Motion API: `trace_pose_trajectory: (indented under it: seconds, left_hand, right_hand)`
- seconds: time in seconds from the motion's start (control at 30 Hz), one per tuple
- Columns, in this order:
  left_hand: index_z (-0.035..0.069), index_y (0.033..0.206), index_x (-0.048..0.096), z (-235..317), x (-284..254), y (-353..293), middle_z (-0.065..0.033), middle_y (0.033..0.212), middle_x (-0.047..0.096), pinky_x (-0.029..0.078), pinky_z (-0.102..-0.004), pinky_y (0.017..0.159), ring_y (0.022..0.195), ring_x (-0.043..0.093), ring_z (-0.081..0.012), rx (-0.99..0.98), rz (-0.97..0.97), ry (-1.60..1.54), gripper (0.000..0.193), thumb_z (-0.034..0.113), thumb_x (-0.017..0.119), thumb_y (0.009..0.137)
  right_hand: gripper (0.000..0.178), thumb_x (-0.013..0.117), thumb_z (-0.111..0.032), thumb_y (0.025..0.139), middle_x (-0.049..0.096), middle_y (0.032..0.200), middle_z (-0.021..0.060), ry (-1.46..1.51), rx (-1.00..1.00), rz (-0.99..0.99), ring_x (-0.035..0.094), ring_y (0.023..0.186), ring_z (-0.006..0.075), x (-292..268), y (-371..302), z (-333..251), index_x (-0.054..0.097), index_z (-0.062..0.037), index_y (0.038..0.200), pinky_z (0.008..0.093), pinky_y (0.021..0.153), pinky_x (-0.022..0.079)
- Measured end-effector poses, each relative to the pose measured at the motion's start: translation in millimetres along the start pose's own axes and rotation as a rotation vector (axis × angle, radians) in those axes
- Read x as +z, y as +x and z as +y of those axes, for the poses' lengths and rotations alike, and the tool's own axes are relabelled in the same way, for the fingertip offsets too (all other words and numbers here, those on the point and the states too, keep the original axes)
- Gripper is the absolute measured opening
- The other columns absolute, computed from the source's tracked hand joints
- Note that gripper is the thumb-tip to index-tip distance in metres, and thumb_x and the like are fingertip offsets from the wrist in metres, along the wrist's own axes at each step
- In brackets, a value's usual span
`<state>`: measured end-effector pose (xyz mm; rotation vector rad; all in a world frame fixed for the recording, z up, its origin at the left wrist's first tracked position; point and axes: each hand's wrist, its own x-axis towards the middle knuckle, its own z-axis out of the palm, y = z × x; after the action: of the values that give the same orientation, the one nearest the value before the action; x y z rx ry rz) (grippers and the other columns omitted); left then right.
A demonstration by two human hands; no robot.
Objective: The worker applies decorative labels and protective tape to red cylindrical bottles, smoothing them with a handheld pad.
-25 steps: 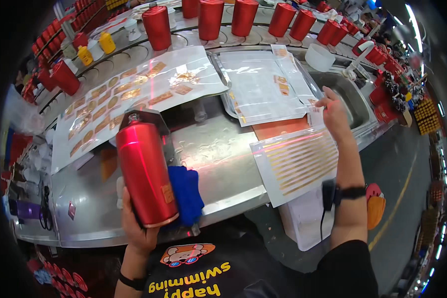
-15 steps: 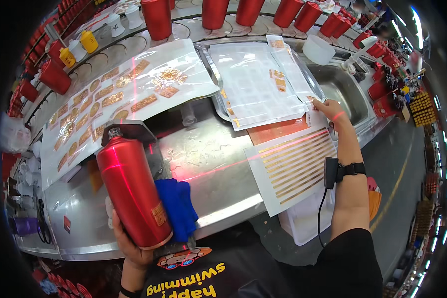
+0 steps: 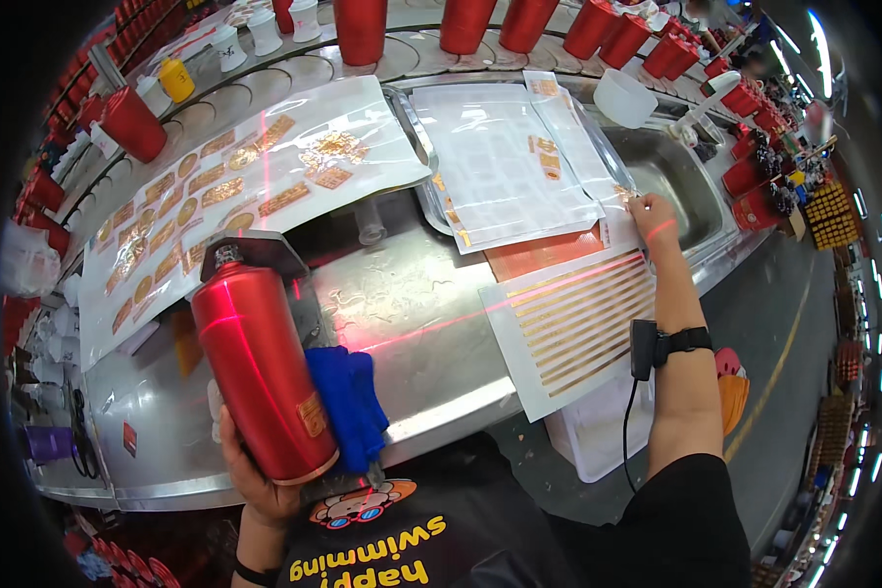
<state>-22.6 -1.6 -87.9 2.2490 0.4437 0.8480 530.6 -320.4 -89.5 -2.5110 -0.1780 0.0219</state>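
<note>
Near the table's front left, a glossy red bottle (image 3: 257,363) with a gold label near its base lies tilted on a dark stand. My left hand (image 3: 255,470) wraps round its lower end. A blue cloth (image 3: 346,407) hangs against the bottle's right side. Over on the right, my right hand (image 3: 654,218) has thumb and fingers pinched together at a small gold decal (image 3: 622,193) at the near end of a narrow white strip. That strip lies along white decal sheets (image 3: 500,162) on a metal tray. Below my right hand is a sheet with gold stripes (image 3: 578,323).
A large sheet of gold decals (image 3: 206,201) covers the table's left. Behind runs a curved conveyor (image 3: 255,86) carrying red canisters (image 3: 360,29) and small white and yellow bottles. A metal sink (image 3: 676,176) is at right, with a white tub (image 3: 625,98) beside it. A white bin (image 3: 598,431) stands below.
The canisters on the conveyor have shifted to the right. My right hand has moved slightly right and down at the strip's end. My left hand stays on the bottle.
</note>
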Motion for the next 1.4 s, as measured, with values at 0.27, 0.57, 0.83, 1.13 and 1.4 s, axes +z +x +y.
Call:
trace_pose_trajectory:
  seconds: [0.27,0.57,0.83,1.13,1.4]
  left_hand:
    - [-0.009,0.147,0.018,15.0,-3.2,12.2,-0.0254,0.150,0.029,0.026,-0.0423,0.113,0.138,0.033,-0.0337,0.018,-0.045,0.084,0.089,0.052,0.053,0.093]
    - [-0.010,0.143,0.028,21.9,-21.5,13.6,-0.0311,0.147,0.032,0.024,-0.0453,0.113,0.139,0.032,-0.0418,0.100,-0.129,0.159,0.087,0.057,0.049,0.093]
    - [-0.007,0.136,0.041,38.1,-35.8,16.7,-0.0319,0.148,0.031,0.025,-0.0468,0.113,0.138,0.033,-0.0437,0.154,-0.115,0.135,0.074,0.053,0.049,0.094]
    - [0.003,0.106,0.062,96.6,-25.3,99.1,-0.0242,0.132,0.049,0.036,-0.0445,0.102,0.120,0.048,-0.0400,0.211,-0.102,0.049,0.027,0.018,0.067,0.084]
    - [0.005,0.097,0.062,102.6,-3.0,113.4,-0.0246,0.140,0.043,0.022,-0.0465,0.110,0.135,0.029,-0.0413,0.176,-0.009,-0.048,0.016,0.019,0.064,0.090]
  right_hand:
    - [0.016,0.062,-0.018,0.086,0.061,0.105,0.0155,-0.258,-0.491,0.402,0.052,0.105,0.0378,-0.7,-11.1,-0.4,0.068,-0.0037,0.087,0.0476,0.092,0.041]
    - [0.017,0.063,-0.020,0.086,0.051,0.126,0.0056,-0.576,-0.304,0.126,0.045,0.119,0.0331,5.4,12.8,-19.9,0.069,-0.0166,0.101,0.0443,0.098,0.045]
    - [0.012,0.064,-0.014,0.084,0.054,0.117,0.0083,-0.519,-0.465,0.261,0.049,0.114,0.0337,-8.6,-0.2,-36.5,0.066,-0.0105,0.095,0.0438,0.094,0.046]
    - [0.003,0.062,-0.006,0.089,0.057,0.112,0.0091,0.408,-0.963,-0.107,0.055,0.090,0.0152,-16.0,-197.9,-213.5,0.061,-0.0031,0.089,0.0236,0.066,0.042]
    - [0.006,0.061,-0.006,0.091,0.057,0.115,0.0122,0.726,-1.097,-0.359,0.055,0.096,0.0180,5.5,-290.0,-260.4,0.062,-0.0010,0.094,0.0266,0.078,0.045]
